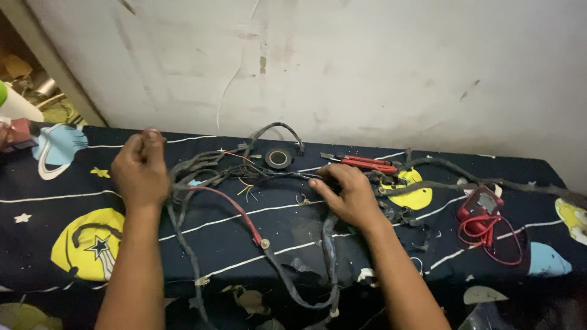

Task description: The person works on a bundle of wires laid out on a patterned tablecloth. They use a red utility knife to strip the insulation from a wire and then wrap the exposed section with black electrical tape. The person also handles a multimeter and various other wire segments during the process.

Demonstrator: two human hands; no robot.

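Black, tangled tape-wrapped wiring harness (244,177) lies across the dark space-print table (61,195) between my hands, left hand (140,168) closed on its strands, right hand (348,195) pressing it flat, and I judge a hard tug could snag thin yellow wires (246,186) or knock the black tape roll (279,158).

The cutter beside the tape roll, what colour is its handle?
Red, in the head view: the cutter lies behind the right hand.

Both forearms are bare up to the frame edge, no sleeves; left hand (140,168) and right hand (348,195) gloveless, ringless.
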